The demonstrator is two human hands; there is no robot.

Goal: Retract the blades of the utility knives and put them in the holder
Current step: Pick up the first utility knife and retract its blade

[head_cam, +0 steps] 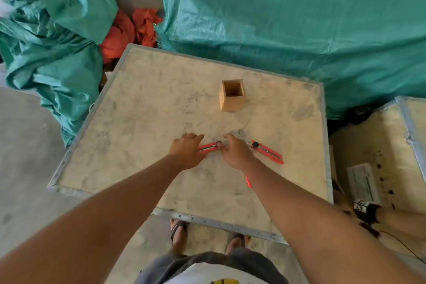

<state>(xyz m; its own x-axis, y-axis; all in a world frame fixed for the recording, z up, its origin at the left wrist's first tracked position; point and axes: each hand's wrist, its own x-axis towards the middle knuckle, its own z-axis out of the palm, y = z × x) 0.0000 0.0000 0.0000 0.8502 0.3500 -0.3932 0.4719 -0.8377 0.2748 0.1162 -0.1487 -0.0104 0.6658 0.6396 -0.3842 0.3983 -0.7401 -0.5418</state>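
Observation:
A red utility knife (208, 146) lies on the pale board (143, 122) between my hands. My left hand (187, 151) rests over its left end and my right hand (235, 152) touches its black knob end with the thumb. Whether either hand grips it I cannot tell for sure; both touch it. Two more red utility knives (268, 152) lie side by side just right of my right hand. Another red knife (247, 181) shows partly under my right forearm. The open wooden holder (232, 95) stands upright further back on the board.
The board has a metal rim (221, 222). Green tarps (288, 21) and orange cloth (129, 30) lie on the floor behind. A second board (412, 127) and a box with a label (363, 183) sit at the right. My sandalled feet (178, 232) are below the near edge.

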